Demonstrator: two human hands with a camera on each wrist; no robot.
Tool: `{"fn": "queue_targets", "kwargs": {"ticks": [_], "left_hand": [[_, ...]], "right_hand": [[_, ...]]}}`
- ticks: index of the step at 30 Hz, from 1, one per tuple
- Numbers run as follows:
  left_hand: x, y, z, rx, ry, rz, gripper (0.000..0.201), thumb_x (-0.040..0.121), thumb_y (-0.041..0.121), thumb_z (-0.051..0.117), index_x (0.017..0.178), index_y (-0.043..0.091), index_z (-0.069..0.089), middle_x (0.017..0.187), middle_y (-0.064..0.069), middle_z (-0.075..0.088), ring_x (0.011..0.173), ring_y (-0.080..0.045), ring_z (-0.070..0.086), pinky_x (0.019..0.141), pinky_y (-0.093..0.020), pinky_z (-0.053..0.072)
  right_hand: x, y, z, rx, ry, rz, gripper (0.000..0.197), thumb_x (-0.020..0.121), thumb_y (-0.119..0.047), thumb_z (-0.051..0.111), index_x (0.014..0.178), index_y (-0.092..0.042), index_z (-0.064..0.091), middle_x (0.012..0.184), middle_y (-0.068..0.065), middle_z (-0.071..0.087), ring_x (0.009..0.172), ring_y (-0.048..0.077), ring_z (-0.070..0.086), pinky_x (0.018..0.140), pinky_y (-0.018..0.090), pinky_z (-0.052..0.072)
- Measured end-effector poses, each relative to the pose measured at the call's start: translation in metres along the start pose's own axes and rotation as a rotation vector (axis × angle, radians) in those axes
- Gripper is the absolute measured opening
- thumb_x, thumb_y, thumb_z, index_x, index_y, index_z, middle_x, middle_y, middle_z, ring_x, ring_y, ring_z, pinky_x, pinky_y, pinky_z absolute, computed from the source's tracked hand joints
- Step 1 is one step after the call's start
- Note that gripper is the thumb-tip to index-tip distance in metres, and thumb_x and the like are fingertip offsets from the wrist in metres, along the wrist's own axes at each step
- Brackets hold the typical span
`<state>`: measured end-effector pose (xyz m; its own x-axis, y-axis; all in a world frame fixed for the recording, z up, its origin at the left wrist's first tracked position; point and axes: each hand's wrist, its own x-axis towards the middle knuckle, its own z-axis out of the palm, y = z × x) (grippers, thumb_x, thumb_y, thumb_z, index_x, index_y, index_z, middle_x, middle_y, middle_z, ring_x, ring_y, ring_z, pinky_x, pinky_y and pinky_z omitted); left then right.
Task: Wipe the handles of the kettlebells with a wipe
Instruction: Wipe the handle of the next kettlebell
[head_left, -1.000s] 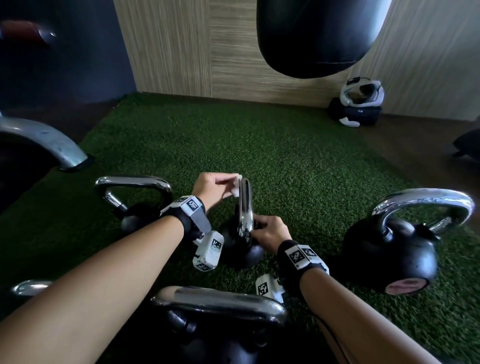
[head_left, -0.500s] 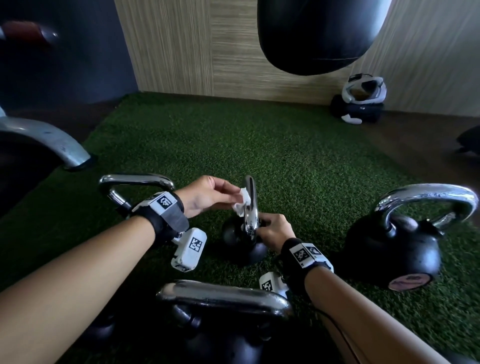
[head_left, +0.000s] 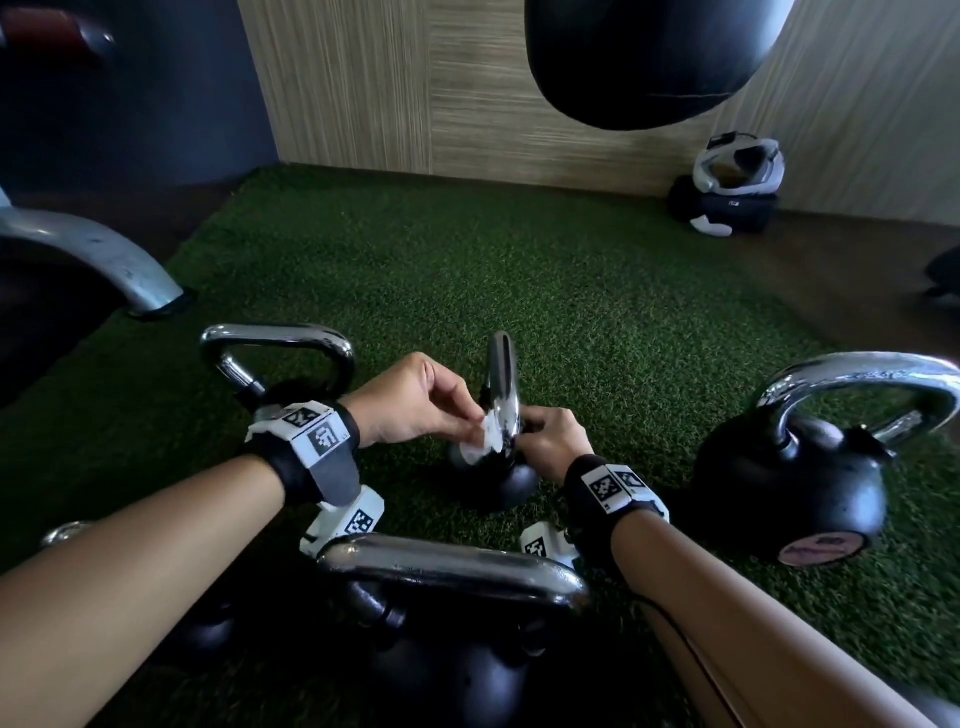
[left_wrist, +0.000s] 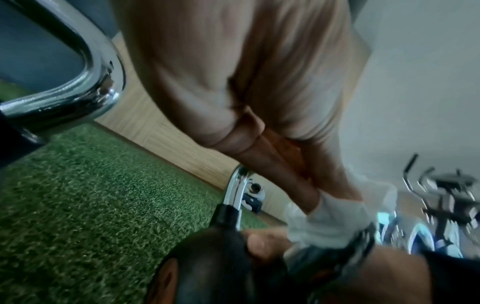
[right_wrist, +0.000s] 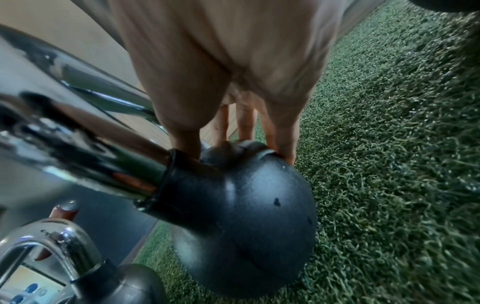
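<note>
A small black kettlebell (head_left: 498, 483) with a chrome handle (head_left: 503, 384) stands on the green turf in the middle of the head view. My left hand (head_left: 421, 402) pinches a white wipe (head_left: 480, 444) against the lower near leg of that handle. The wipe (left_wrist: 330, 218) shows bunched under the fingers in the left wrist view. My right hand (head_left: 553, 439) grips the top of the kettlebell's body (right_wrist: 244, 218), thumb and fingers (right_wrist: 283, 142) curled over it beside the handle (right_wrist: 78, 144).
Other kettlebells stand around: one at the left (head_left: 275, 364), a big one at the right (head_left: 795, 488), one close in front (head_left: 447, 623). A punching bag (head_left: 639, 57) hangs overhead. A headset (head_left: 732, 182) lies by the wall; a metal machine leg (head_left: 98, 260) is at left.
My left hand with the wipe has slid down the handle from its top to near its base. The right hand has stayed on the kettlebell.
</note>
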<state>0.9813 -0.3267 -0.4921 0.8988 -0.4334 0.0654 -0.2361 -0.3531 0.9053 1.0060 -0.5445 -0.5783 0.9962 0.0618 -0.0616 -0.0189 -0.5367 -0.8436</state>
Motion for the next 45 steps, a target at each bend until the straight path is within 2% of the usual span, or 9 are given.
{"fn": "queue_targets", "kwargs": {"ticks": [3,12,22,25,27,33,40,43,45], "left_hand": [[-0.006,-0.002,0.006,0.138,-0.044,0.048,0.018,0.071,0.007,0.092,0.079,0.020,0.082,0.088,0.002,0.082,0.089,-0.018,0.079,0.089,-0.032,0.062],[-0.009,-0.010,0.017,0.383,-0.024,0.071,0.019,0.072,0.009,0.092,0.081,0.024,0.084,0.084,0.011,0.081,0.083,-0.003,0.076,0.085,-0.024,0.060],[-0.011,-0.008,-0.003,0.359,0.139,-0.016,0.020,0.072,0.016,0.095,0.081,0.029,0.081,0.081,0.014,0.079,0.077,0.006,0.073,0.076,-0.013,0.054],[-0.011,0.007,-0.024,0.159,0.274,-0.015,0.021,0.067,0.025,0.096,0.080,0.026,0.080,0.086,0.007,0.081,0.085,-0.009,0.077,0.085,-0.029,0.059],[-0.009,0.021,-0.032,0.023,0.359,0.019,0.028,0.062,0.030,0.094,0.083,0.021,0.078,0.087,0.002,0.081,0.083,-0.009,0.076,0.079,-0.026,0.058],[0.001,0.051,-0.032,-0.148,0.365,0.071,0.025,0.067,0.027,0.088,0.089,0.019,0.080,0.090,-0.001,0.082,0.084,-0.011,0.077,0.078,-0.022,0.061],[0.008,0.056,-0.032,-0.250,0.154,-0.049,0.036,0.092,-0.015,0.063,0.111,0.016,0.063,0.107,-0.009,0.080,0.097,-0.020,0.077,0.082,-0.031,0.064],[0.017,0.046,-0.030,0.208,0.162,-0.230,0.040,0.090,-0.004,0.072,0.115,0.024,0.057,0.117,-0.005,0.075,0.104,-0.022,0.073,0.091,-0.041,0.062],[0.019,0.038,-0.023,0.661,-0.026,-0.368,0.068,0.081,0.022,0.086,0.139,0.023,0.051,0.133,0.001,0.065,0.119,-0.020,0.065,0.104,-0.041,0.054]], "right_hand": [[0.003,0.002,0.000,-0.012,-0.002,0.004,0.033,0.075,-0.029,0.084,0.108,-0.027,0.081,0.094,-0.004,0.079,0.083,0.011,0.070,0.072,0.022,0.048],[0.008,0.009,0.003,-0.021,0.026,0.011,0.033,0.071,-0.044,0.087,0.101,-0.030,0.081,0.087,-0.009,0.079,0.083,0.007,0.073,0.075,0.025,0.057],[0.003,-0.045,-0.046,-0.211,-0.065,0.054,0.011,0.085,-0.025,0.082,0.097,-0.027,0.080,0.096,-0.007,0.078,0.081,0.009,0.072,0.081,0.031,0.063],[-0.001,-0.078,-0.070,-0.032,0.099,-0.066,0.012,0.087,-0.022,0.081,0.099,-0.022,0.080,0.093,-0.004,0.078,0.069,0.007,0.067,0.064,0.025,0.059],[-0.009,-0.101,-0.078,0.182,0.027,-0.171,0.011,0.087,-0.023,0.081,0.098,-0.018,0.080,0.087,0.002,0.079,0.063,0.011,0.064,0.054,0.023,0.053],[-0.021,-0.131,-0.075,0.386,-0.232,-0.227,0.037,0.084,-0.021,0.082,0.117,-0.006,0.076,0.102,0.014,0.080,0.094,0.034,0.077,0.088,0.042,0.063],[-0.024,-0.122,-0.071,0.650,-0.152,-0.088,0.033,0.082,0.004,0.080,0.112,0.013,0.069,0.103,0.023,0.076,0.086,0.031,0.077,0.074,0.034,0.066],[-0.020,-0.111,-0.076,0.616,-0.025,-0.031,0.021,0.083,0.004,0.079,0.102,0.005,0.073,0.093,0.015,0.077,0.076,0.022,0.077,0.065,0.028,0.064],[-0.016,-0.095,-0.077,0.562,0.124,-0.007,0.017,0.082,0.003,0.080,0.096,-0.003,0.075,0.094,0.013,0.077,0.077,0.021,0.078,0.067,0.029,0.064]]}}
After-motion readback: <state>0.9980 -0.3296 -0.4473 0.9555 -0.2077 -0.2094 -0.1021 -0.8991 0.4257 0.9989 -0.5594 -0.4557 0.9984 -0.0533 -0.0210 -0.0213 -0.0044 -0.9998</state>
